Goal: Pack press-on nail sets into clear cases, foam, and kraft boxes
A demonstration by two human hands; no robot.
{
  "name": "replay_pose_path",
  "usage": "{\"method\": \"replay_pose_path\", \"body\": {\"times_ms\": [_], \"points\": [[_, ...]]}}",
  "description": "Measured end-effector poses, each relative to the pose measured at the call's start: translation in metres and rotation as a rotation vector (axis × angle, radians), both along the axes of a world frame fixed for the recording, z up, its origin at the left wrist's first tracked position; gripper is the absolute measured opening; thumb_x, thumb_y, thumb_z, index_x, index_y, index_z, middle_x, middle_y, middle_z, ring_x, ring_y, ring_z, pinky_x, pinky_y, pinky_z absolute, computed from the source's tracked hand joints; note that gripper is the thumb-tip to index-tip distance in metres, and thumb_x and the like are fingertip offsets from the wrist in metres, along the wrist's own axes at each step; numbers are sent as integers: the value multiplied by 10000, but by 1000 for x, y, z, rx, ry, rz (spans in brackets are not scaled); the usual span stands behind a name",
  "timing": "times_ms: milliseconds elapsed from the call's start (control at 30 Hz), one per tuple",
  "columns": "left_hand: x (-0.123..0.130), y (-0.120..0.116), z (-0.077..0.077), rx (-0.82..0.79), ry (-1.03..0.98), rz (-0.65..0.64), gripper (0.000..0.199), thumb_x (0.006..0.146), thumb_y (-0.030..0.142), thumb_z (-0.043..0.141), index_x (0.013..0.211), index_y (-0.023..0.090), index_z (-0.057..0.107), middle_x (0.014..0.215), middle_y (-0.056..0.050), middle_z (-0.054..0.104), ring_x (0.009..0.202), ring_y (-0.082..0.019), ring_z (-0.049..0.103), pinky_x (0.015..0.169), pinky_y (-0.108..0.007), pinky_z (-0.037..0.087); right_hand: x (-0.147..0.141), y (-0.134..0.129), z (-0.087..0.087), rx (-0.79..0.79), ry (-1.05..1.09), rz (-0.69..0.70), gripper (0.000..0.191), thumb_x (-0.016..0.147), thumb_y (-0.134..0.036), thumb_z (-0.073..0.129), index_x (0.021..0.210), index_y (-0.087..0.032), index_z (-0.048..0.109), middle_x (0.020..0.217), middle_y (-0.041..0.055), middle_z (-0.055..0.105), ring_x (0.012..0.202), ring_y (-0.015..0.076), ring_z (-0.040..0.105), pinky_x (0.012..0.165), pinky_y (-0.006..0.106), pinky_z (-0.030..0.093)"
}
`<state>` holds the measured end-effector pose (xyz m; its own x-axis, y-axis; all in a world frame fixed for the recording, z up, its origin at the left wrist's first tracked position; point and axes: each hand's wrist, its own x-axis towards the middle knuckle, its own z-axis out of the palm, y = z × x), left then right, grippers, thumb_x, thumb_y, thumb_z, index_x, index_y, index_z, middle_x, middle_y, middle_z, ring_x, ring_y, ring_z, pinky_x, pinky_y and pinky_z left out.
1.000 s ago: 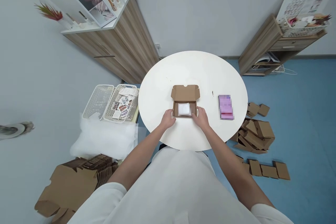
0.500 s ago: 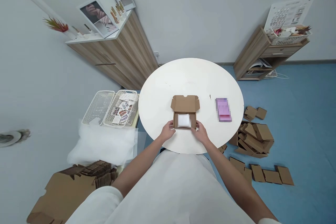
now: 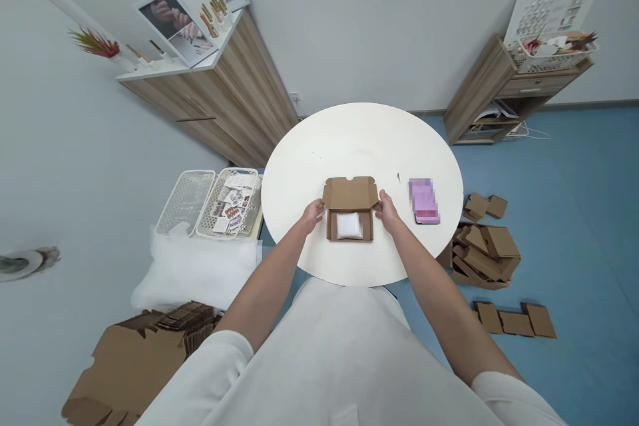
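Observation:
A brown cardboard mailer box (image 3: 350, 240) lies on the white round table (image 3: 359, 133) with its lid (image 3: 349, 194) raised and tilted back. Inside the tray sits a white wrapped packet (image 3: 349, 226). At the box's left side is my left hand (image 3: 312, 214), fingers stretched toward the lid's left side flap; whether they touch it I cannot tell. My right hand (image 3: 388, 213) is beside the lid's right flap, its fingers apart and holding nothing. A pixelated purple item (image 3: 424, 201) rests on the table to the right of my right hand.
Two white baskets (image 3: 229, 203) stand left of the table, one holding cards and packets. Below them lies white foam sheeting (image 3: 197, 269), then stacked flat cardboard (image 3: 130, 359). Small boxes (image 3: 484, 253) are piled on the blue floor at right. Wooden cabinets (image 3: 249, 80) stand behind.
Both hands have left the box's front sides and moved farther out along it, up to the lid's side flaps. The box and packet stay in place; the camera view has shifted slightly.

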<state>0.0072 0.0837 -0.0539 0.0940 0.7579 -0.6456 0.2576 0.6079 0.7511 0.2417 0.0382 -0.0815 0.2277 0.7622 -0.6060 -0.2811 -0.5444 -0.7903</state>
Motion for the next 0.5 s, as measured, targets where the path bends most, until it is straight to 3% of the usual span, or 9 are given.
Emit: {"method": "replay_pose_path", "body": {"times_ms": [100, 200, 400, 500], "points": [[9, 6, 4, -15, -58, 19, 488, 765, 317, 347, 1240, 207, 355, 1283, -79, 469, 1175, -207, 441, 882, -363, 385, -4, 3, 4, 24, 32, 117, 641, 773, -661, 243, 1247, -262, 408, 1214, 78, 540, 1060, 221, 524, 850, 389, 403], [14, 5, 7, -2, -117, 52, 533, 766, 299, 319, 1284, 174, 315, 1337, -88, 406, 1178, -203, 440, 901, -362, 372, -5, -2, 7, 118, -32, 184, 653, 786, -664, 178, 1263, -277, 401, 1297, 51, 468, 1143, 220, 459, 904, 399, 359], [7, -8, 11, 90, -177, -53, 499, 778, 266, 209, 1203, 202, 462, 1317, -23, 442, 1234, -193, 370, 940, -372, 340, 6, -21, 16, 248, -165, 338, 727, 775, -671, 5, 1302, -311, 354, 1375, -13, 358, 1245, 183, 318, 986, 387, 275], [0, -19, 8, 99, -174, -64, 496, 787, 282, 205, 1195, 208, 478, 1307, -24, 453, 1223, -198, 380, 919, -363, 368, 10, -32, 17, 227, -226, 359, 716, 781, -665, 18, 1289, -315, 380, 1360, -16, 370, 1171, 182, 376, 976, 370, 293]]}}
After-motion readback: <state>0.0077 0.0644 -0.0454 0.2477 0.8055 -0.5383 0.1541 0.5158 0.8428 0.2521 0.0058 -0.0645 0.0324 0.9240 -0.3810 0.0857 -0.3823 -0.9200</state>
